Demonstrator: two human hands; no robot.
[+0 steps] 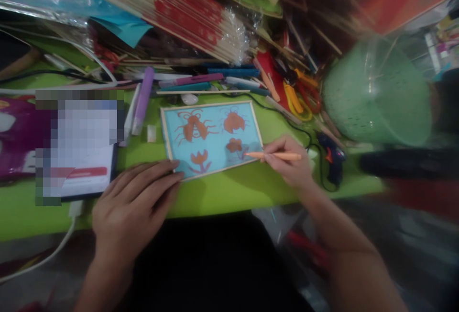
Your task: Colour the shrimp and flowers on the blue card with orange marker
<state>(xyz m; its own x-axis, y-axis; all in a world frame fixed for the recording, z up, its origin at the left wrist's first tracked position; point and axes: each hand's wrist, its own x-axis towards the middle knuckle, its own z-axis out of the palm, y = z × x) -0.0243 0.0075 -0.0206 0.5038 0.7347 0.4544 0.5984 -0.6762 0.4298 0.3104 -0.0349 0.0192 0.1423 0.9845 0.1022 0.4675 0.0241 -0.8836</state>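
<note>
Orange and thin, a pen [274, 155] sits pinched in the right hand [287, 166]. The fingers are curled tight around it, and the thumb is on top. The tip of the pen touches the right side of a picture [211, 139], just left of the fingers.

The picture is a flat blue sheet in a thin, pale wooden frame. It has orange-brown shapes on it: two crab-like ones at the top, a flower at the bottom and a small blob next to the pen tip. It lies on a bright green table [222, 192].

The left hand [134, 206] lies flat and open, holding nothing. Its fingertips press on the lower left corner of the frame.

Left of that hand is a tablet [86, 163] with a blurred screen. A white cable [68, 228] runs from it past the wrist.

Right of the pen hand lies a dark blue glue gun [333, 161] with an orange trigger. Its black cord curls behind the fingers. Past it stands a round green basket [376, 92] with tiny holes.

Behind the picture lie purple and blue markers [143, 99]. Beyond them is a bundle of thin sticks [193, 15] with red bands, wrapped in shiny clear plastic. Yellow scissors [294, 99] lie in the pile too.
</note>
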